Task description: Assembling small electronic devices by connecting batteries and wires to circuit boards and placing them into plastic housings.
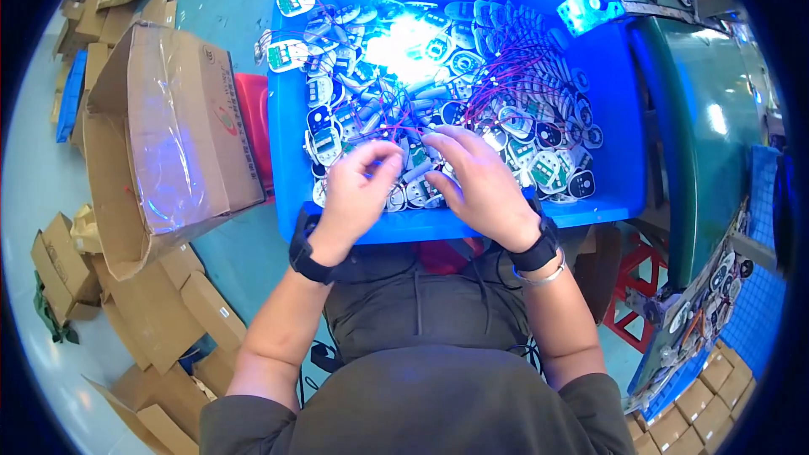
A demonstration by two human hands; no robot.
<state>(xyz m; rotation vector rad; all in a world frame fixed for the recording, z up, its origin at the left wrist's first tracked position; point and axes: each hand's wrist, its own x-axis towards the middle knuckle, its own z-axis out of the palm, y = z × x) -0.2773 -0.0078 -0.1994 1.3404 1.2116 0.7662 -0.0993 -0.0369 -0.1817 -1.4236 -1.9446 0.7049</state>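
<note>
A big blue plastic bin (pixel 455 217) stands in front of me, filled with white rounded casings, green circuit boards, grey cylinders and thin wires. Over its near left part, my left hand (pixel 358 190) is curled, thumb and forefinger close together; what they pinch, if anything, is too small to make out. My right hand (pixel 480 184) is beside it, thumb and fingers apart, fingertips by the red and dark wires (pixel 400 128). Below the hands lie loose casings and a grey cylinder (pixel 415 173). A white casing with a green board (pixel 286 56) rests on the bin's left rim.
A large open cardboard box (pixel 181 131) sits left of the bin, by a red stool (pixel 253 122). Flattened cartons (pixel 156 303) cover the floor at left. A metal bracket (pixel 590 8) juts over the far right corner. To the right are a green panel (pixel 704 118) and a red stool (pixel 632 295).
</note>
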